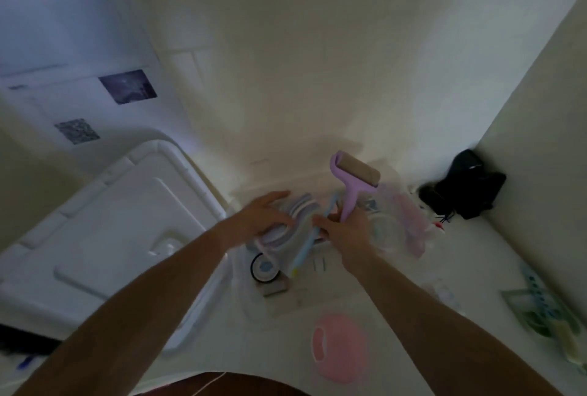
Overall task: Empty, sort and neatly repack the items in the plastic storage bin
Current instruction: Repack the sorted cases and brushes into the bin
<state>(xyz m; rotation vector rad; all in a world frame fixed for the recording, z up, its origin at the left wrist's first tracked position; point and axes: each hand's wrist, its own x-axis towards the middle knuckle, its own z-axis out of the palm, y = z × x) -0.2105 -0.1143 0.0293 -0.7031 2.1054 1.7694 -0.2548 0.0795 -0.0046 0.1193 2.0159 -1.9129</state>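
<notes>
My right hand (pixel 347 230) grips the handle of a lilac lint roller (pixel 352 183), whose brown roll points up and away. My left hand (pixel 263 214) rests with spread fingers on a stack of pale lilac and white hangers or bands (pixel 301 205) inside the clear plastic bin (pixel 244 294). A light blue stick-like item (pixel 303 252) lies slanted across the pile between my hands. A round black-rimmed tin (pixel 265 268) and a small tan box (pixel 276 289) lie lower in the bin. The frame is blurred.
The white bin lid (pixel 104 230) lies to the left. A pink round piece (pixel 340 348) sits near me. A clear bag with pink contents (pixel 403 218) is on the right, a black device (pixel 467 186) stands in the corner, and a green patterned packet (pixel 546 310) lies far right.
</notes>
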